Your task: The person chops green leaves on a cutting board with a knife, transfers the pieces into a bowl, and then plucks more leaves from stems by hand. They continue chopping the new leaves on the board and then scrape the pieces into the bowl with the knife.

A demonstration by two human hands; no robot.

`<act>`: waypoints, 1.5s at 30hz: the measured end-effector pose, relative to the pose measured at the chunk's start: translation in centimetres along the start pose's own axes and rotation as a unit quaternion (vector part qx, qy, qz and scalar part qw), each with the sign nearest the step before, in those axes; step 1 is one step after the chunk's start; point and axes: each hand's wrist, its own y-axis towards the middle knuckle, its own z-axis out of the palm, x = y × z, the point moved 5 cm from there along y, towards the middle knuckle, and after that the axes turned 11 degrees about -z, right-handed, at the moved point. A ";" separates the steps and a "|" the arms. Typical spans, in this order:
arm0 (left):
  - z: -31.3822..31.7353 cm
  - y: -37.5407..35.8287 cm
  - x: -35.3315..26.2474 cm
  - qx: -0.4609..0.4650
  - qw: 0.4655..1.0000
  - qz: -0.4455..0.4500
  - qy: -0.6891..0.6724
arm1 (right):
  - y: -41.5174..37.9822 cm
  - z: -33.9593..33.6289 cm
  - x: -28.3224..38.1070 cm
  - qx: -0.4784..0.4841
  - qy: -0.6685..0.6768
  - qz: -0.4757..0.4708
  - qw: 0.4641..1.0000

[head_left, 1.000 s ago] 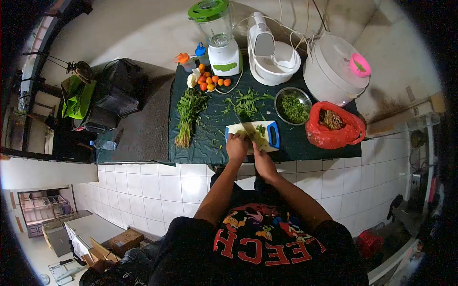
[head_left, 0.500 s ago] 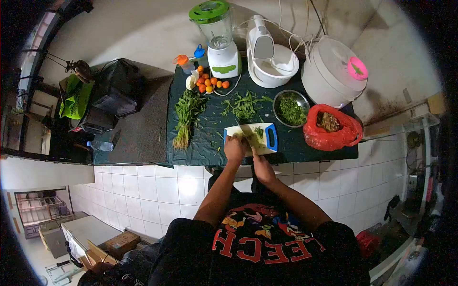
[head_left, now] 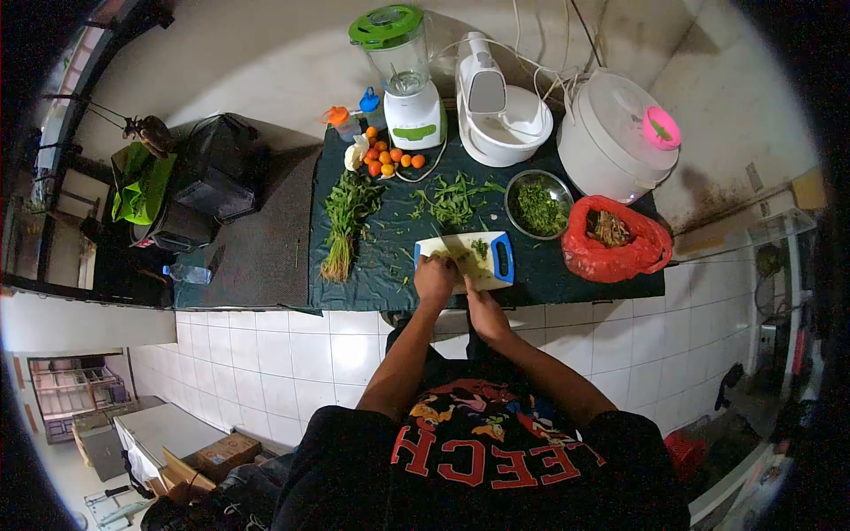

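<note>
My left hand (head_left: 435,280) is closed, with curled fingers pressing leafy greens on the left half of a white cutting board (head_left: 493,273) with blue ends. In my right hand (head_left: 485,311) is a knife (head_left: 452,247), its blade slanting away over the board close beside my left fingers. Small chopped green pieces (head_left: 480,248) lie on the board to the right of the blade. Behind the board is a loose pile of green leaves (head_left: 453,200). A metal bowl (head_left: 512,218) of chopped greens stands to the right of that pile.
A bunch of rooted greens (head_left: 343,226) lies left of the board. Tomatoes (head_left: 385,157), a blender (head_left: 414,115), a stand mixer (head_left: 500,142) and a white rice cooker (head_left: 606,142) line the back. A red plastic bag (head_left: 615,261) sits at right.
Both hands stay at the board in nearly the same pose. The knife blade has shifted slightly; the rest of the view moves only a little with the camera.
</note>
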 end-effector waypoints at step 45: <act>2.2 5.5 2.2 0.052 0.978 0.119 -0.165 | -6.9 -6.2 -3.5 -0.096 0.010 -0.087 0.992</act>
